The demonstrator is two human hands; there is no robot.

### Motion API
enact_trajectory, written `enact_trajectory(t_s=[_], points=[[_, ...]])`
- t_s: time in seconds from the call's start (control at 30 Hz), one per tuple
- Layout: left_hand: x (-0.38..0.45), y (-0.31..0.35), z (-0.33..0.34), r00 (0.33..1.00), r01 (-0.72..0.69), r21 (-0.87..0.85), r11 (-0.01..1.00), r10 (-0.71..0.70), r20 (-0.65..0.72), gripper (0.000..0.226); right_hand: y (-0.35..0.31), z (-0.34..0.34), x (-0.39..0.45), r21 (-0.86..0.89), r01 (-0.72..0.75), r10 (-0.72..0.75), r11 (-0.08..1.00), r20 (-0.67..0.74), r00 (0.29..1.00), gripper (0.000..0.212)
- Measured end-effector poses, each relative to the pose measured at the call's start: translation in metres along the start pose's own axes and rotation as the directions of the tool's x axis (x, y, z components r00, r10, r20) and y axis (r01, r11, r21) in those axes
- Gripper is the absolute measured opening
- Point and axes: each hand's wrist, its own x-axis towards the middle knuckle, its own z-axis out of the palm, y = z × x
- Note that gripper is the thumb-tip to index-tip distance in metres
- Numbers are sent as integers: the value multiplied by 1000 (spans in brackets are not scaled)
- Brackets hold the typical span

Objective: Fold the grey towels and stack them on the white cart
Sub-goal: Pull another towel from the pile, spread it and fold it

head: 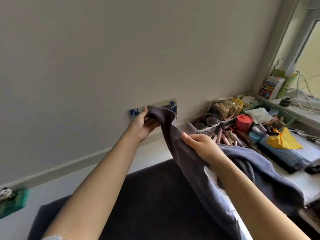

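A dark cloth-covered surface [155, 196] lies nearest, at six o'clock. Above it the right hand [202, 146], fingers curled, grips a grey towel [181, 149] along its hanging length. The towel rises toward eleven o'clock to the left hand [143, 125], whose fingers pinch its top corner. At three o'clock more grey towel [259, 167] lies heaped on the table [301, 181], with a red tub [244, 122] beyond.
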Motion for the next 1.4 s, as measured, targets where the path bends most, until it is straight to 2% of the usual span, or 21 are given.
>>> enact_trajectory(t_s=[0.17, 0.27, 0.33, 0.4, 0.53, 0.6, 0.67, 0.7, 0.73, 0.8, 0.83, 0.87, 0.9, 0.93, 1.0, 1.07, 1.13, 1.2, 1.27, 1.37, 1.4], points=[[-64, 59, -111, 994, -102, -197, 975, 93, -56, 35, -42, 123, -23, 148, 6, -36, 989, 202, 979, 45], [-103, 88, -185, 986, -144, -234, 962, 118, -120, 35, -54, 204, -37, 157, 6, -60, 988, 338, 939, 63], [-128, 101, -247, 979, -144, -264, 954, 99, -178, 38, -54, 266, -48, 115, -34, -15, 993, 407, 913, 60], [-154, 99, -305, 968, -99, -259, 961, 33, -247, 42, -47, 323, -60, 49, -45, 19, 998, 434, 901, 52], [-208, 47, -398, 887, 121, -50, 991, -131, -443, 53, -1, 410, -77, -244, -11, 131, 970, 481, 867, 45], [-239, 16, -432, 852, 249, -14, 968, -226, -473, 56, 27, 444, -84, -397, 14, 200, 918, 491, 848, 44], [-267, -11, -453, 837, 333, -29, 942, -310, -450, 57, 45, 468, -92, -476, 12, 266, 879, 511, 817, 43], [-278, -23, -458, 836, 354, -53, 934, -341, -429, 58, 50, 473, -95, -458, -26, 301, 888, 538, 788, 41], [-286, -31, -459, 837, 364, -94, 927, -369, -404, 60, 54, 476, -100, -400, -103, 344, 911, 596, 726, 40], [-305, -50, -472, 826, 358, -220, 907, -418, -377, 65, 58, 486, -113, -269, -318, 408, 909, 734, 544, 38], [-312, -55, -475, 809, 359, -241, 902, -430, -401, 64, 61, 486, -116, -240, -361, 402, 901, 774, 489, 39], [-319, -60, -479, 786, 372, -232, 899, -438, -437, 61, 63, 486, -118, -239, -353, 392, 905, 792, 468, 43], [-324, -66, -485, 761, 396, -205, 895, -445, -471, 58, 66, 486, -120, -247, -337, 389, 909, 792, 470, 47], [-328, -66, -485, 751, 406, -172, 898, -435, -497, 55, 68, 485, -119, -250, -309, 382, 917, 774, 505, 50], [-332, -66, -484, 750, 410, -149, 900, -426, -507, 47, 79, 483, -117, -299, -247, 388, 922, 691, 610, 52], [-332, -68, -484, 744, 407, -165, 898, -431, -510, 37, 97, 480, -116, -476, -105, 403, 873, 583, 706, 55], [-329, -70, -485, 731, 401, -175, 899, -429, -531, 34, 107, 476, -119, -551, -39, 401, 834, 555, 729, 56], [-325, -74, -486, 715, 363, -188, 913, -402, -572, 31, 103, 469, -126, -474, -80, 372, 877, 563, 738, 55], [-323, -75, -488, 714, 293, -226, 929, -370, -594, 23, 90, 465, -134, -361, -172, 374, 917, 624, 686, 56], [-327, -74, -495, 723, 309, -199, 930, -365, -586, 24, 87, 465, -146, -261, -285, 374, 922, 788, 489, 73], [-328, -73, -499, 715, 327, -175, 929, -364, -597, 28, 88, 467, -147, -265, -283, 373, 922, 807, 458, 75]])
